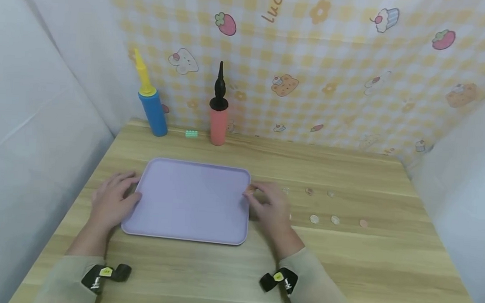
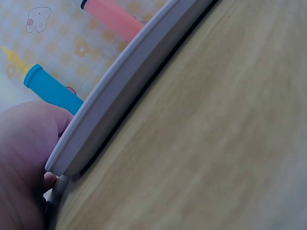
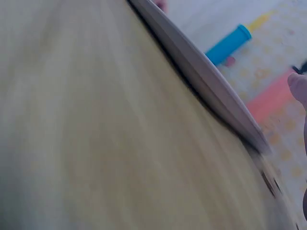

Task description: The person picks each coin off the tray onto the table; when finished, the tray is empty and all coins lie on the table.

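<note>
A shallow lilac tray (image 1: 189,204) lies flat on the wooden table. My left hand (image 1: 112,199) grips its left edge, the thumb over the rim and the other fingers along the outside; the left wrist view shows this hand (image 2: 29,153) close against the tray's corner (image 2: 79,158). At the right rim, my right hand (image 1: 270,206) pinches a small copper-coloured coin (image 1: 251,188) between thumb and fingers. Only a bit of that hand (image 3: 299,88) shows in the blurred right wrist view. Several coins, among them a silvery one (image 1: 314,219) and a copper one (image 1: 363,223), lie right of it.
Along the back stand a blue hand pump (image 1: 154,113) with a yellow nozzle and a pink pump (image 1: 218,127) with a black top. Between them sits a small mint-green block (image 1: 191,133). A patterned cloth (image 1: 315,58) hangs behind the table, with white cloth at both sides.
</note>
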Demonstrator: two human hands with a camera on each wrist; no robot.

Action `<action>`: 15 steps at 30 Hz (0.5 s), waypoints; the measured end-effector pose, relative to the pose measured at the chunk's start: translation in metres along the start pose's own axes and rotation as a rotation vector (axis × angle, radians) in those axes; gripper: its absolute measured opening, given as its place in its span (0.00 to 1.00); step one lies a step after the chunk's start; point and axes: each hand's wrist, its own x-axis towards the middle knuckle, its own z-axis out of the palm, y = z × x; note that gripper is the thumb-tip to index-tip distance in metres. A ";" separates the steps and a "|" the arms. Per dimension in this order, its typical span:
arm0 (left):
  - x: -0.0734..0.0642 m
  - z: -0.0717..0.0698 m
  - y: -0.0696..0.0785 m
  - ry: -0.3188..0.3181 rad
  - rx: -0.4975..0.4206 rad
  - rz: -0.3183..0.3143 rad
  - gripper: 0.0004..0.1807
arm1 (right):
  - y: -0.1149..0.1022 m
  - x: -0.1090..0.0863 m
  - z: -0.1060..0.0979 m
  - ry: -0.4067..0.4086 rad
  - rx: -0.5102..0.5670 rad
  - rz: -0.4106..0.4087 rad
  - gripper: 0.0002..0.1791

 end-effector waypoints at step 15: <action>-0.002 0.001 -0.001 0.008 0.007 0.006 0.27 | 0.098 -0.004 -0.145 0.139 -0.377 0.782 0.24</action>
